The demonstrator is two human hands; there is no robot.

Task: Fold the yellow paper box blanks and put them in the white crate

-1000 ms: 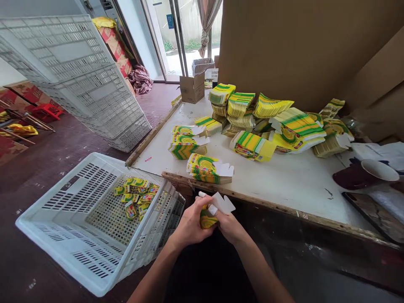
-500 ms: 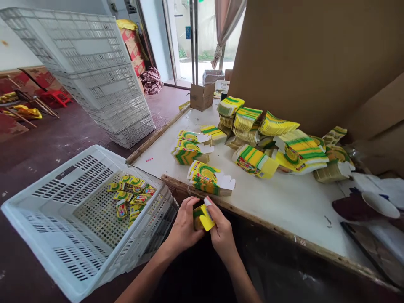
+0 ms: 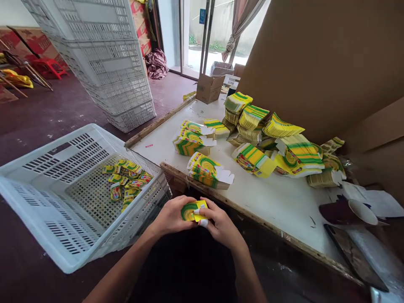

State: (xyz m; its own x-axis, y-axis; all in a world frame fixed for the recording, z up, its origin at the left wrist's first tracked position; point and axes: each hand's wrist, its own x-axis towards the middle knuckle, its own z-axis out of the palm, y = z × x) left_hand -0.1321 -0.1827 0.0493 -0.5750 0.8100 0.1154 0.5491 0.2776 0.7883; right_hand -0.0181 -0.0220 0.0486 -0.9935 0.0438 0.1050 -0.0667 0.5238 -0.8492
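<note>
Between both hands, in front of my body, is a small yellow and green cardboard box (image 3: 188, 213). My left hand (image 3: 173, 215) is closed around its left end. At its right end, my right hand (image 3: 217, 219) grips the yellow flap, with white coverings on the thumb and a fingertip. Just beyond my hands, a stack of flattened boxes (image 3: 205, 167) lies at the table's front edge. More flat stacks are heaped farther back on the white table (image 3: 261, 210). Several folded boxes (image 3: 129, 179) lie in the white plastic crate (image 3: 75, 248) on my left.
A tall stack of white crates (image 3: 113, 67) stands on the floor behind the near crate. A dark cup (image 3: 342, 210) and a dark flat tablet-like object (image 3: 353, 254) are at the table's right. A brown carton (image 3: 208, 89) sits at the far corner. Wooden strips edge the table.
The box has turned in my hands, so its round printed face now shows, and my right fingers have moved onto the flap. The camera view has shifted slightly.
</note>
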